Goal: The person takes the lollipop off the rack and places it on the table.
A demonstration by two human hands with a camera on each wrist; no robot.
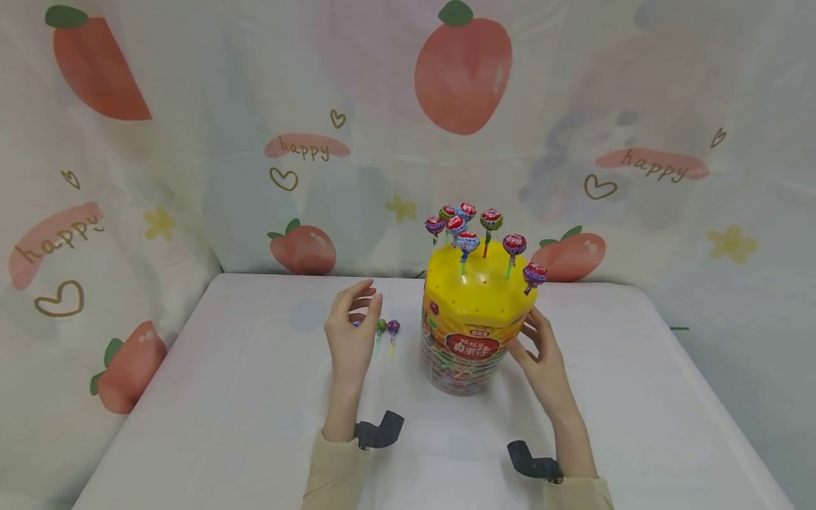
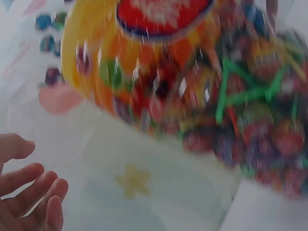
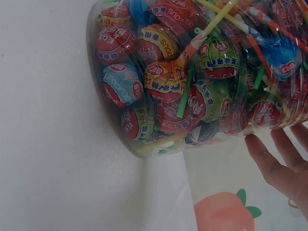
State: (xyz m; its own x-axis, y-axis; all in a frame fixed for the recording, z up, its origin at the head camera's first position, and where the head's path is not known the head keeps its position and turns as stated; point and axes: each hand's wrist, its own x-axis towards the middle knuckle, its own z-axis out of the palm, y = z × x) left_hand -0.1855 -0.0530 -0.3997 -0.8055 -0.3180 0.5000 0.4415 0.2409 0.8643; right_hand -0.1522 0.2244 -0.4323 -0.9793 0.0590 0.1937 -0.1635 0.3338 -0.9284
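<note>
A clear round jar packed with wrapped lollipops stands on the white table, topped by a yellow lid with small holes. Several lollipops stick up from the lid. To the left of the jar, my left hand is raised with bent, loose fingers and nothing in it; the left wrist view shows it apart from the jar. Beyond it lie a few loose lollipops, partly hidden by that hand. The fingertips of my right hand touch the jar's right side, fingers spread and not wrapped around it.
A white cloth covers the table. Behind and beside it hangs a pale curtain printed with fruit, hearts and flowers. A dark wrist mount sits on the left wrist and another dark mount on the right.
</note>
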